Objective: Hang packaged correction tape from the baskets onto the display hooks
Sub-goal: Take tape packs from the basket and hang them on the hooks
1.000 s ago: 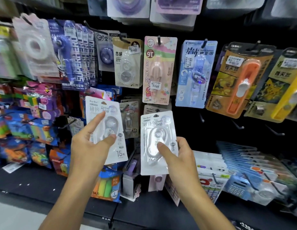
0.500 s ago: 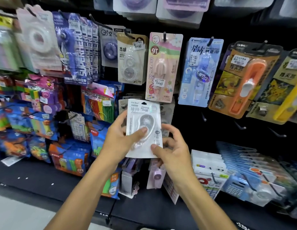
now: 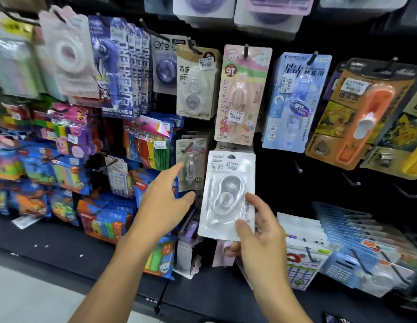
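Note:
My right hand (image 3: 256, 227) grips a white blister pack of correction tape (image 3: 227, 192) by its lower right corner, thumb on the front. The pack stands upright before the display wall, just under the pink My Melody pack (image 3: 242, 94). Whether a second pack lies behind it I cannot tell. My left hand (image 3: 165, 203) is off the pack, fingers spread, index finger stretched toward a grey pack (image 3: 193, 164) hanging to the left. Bare hooks (image 3: 298, 167) stick out of the black panel to the right.
Hanging packs crowd the wall: blue Superhero packs (image 3: 123, 73), a beige pack (image 3: 195, 82), a light blue pack (image 3: 296, 101), an orange pack (image 3: 365, 113). Colourful packets (image 3: 63, 164) fill the left. White and blue packs (image 3: 330, 241) slope lower right. A dark shelf edge (image 3: 63, 250) runs below.
A second ago each hand held one white pack. They were brought together, and now my left hand has let go and moved left while my right hand holds the pack up alone.

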